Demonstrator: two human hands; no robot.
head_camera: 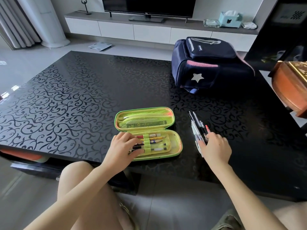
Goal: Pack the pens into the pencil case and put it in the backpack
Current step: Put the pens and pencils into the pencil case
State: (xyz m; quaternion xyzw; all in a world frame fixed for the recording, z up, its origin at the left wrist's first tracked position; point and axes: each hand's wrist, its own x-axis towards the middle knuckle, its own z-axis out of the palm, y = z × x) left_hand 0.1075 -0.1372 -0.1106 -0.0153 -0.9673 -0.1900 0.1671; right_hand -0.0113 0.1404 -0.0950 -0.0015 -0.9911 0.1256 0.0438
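Both hands are down on the dark, scroll-patterned surface (66, 97) near its front edge. On the left side, the left hand (123, 146) lies released, its fingers spread and fairly straight across the near half of the pencil case (174, 144), resting on the stored pens and pencils (154, 141) that sit side by side under a strip of green elastic loops. That green case lies unzipped and opened flat, its lid half with a mesh pocket turned away from the person and its filled half toward them.

Just right of the case, apart from it, the loose pens (198, 128) lie in a small bunch pointing away from the person, black, clear and one red-tipped. The right hand (214, 146) covers their near ends with its fingers bent over them; whether it actually grasps them or only rests on them cannot be told.

Further back and to the right, well apart from the case, the navy backpack (207, 63) with pink mesh and a silver star lies on the same surface, its top zipped closed.
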